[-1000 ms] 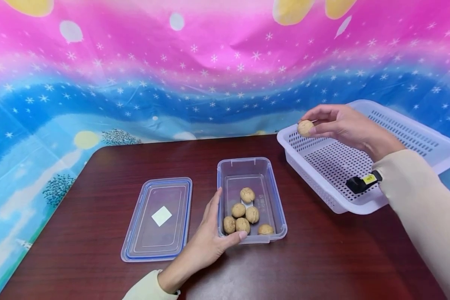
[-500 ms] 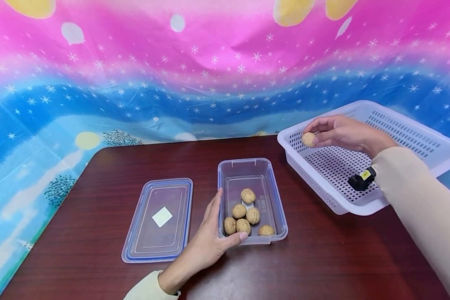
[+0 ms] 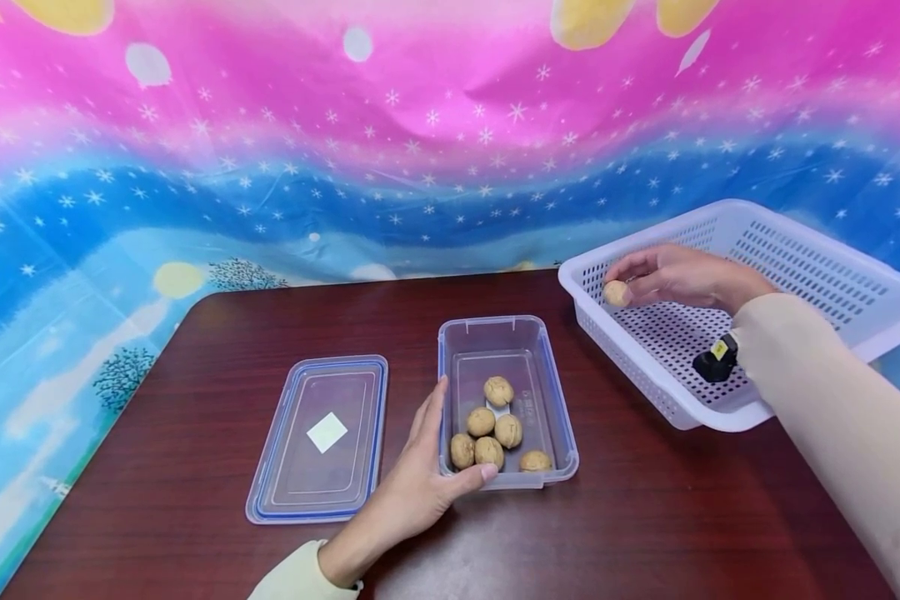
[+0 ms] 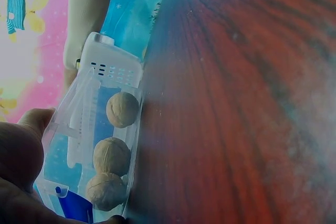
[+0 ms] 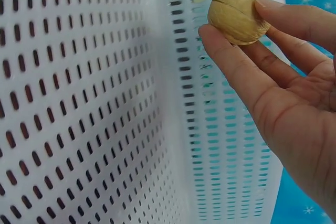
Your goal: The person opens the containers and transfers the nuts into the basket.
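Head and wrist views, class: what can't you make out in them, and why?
Head view: part of the inside of the pale lavender, slotted plastic basket, hidden by the right hand and cream sleeve.
Head view: faint marks on the floor of the clear, rectangular plastic box, too small to read.
Left wrist view: part of the left hand, cut off by the left edge.
Right wrist view: part of the round, tan walnut, covered by the fingers.

Held walnut (image 3: 617,293): tan, seamed; we see it pinched near the basket's (image 3: 735,419) left corner.
Clear box (image 3: 487,337): uncovered, upright, blue-edged.
Six walnuts (image 3: 508,431): in the box, we find one by its near right corner.
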Demonstrator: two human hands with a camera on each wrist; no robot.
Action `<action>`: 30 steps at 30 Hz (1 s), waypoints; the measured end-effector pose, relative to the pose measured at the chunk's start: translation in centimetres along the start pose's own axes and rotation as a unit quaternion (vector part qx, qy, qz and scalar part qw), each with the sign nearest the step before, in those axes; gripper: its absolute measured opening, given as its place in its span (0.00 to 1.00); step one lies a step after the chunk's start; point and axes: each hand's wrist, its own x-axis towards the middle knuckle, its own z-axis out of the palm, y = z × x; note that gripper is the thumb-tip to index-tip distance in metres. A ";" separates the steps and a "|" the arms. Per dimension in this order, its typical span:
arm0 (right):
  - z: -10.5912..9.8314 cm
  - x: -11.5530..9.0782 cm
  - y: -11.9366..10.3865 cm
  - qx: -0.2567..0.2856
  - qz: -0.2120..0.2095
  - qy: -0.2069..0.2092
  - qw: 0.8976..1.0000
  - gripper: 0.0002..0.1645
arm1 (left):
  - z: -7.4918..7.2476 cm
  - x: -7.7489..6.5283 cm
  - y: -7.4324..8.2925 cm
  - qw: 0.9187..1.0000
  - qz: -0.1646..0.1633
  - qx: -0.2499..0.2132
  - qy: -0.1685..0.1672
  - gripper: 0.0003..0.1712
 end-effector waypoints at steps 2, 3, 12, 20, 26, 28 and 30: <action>0.1 0.2 0.1 -0.011 0.014 0.004 1.000 0.28 | 0.0 0.0 0.0 1.000 0.000 0.000 0.000 0.67; 0.2 0.4 0.2 -0.017 0.019 0.003 1.000 0.28 | 0.0 0.0 0.0 1.000 0.000 0.000 0.000 0.67; 0.5 0.9 1.0 -0.065 0.042 -0.005 0.997 0.30 | 0.0 0.0 0.0 1.000 -0.001 -0.005 -0.002 0.67; 1.1 1.3 1.3 -0.087 0.046 0.004 0.995 0.27 | 0.0 0.0 0.0 1.000 -0.001 -0.006 -0.003 0.67; 1.2 1.7 1.6 -0.103 0.054 0.018 0.993 0.26 | 0.0 0.0 0.0 1.000 -0.002 -0.006 -0.004 0.67; 1.2 1.8 1.7 -0.111 0.054 0.021 0.992 0.26 | 0.0 0.0 0.0 1.000 -0.003 -0.007 -0.004 0.67; 1.1 1.7 1.8 -0.123 0.055 0.023 0.991 0.26 | 0.0 0.0 0.0 1.000 -0.003 -0.008 -0.004 0.67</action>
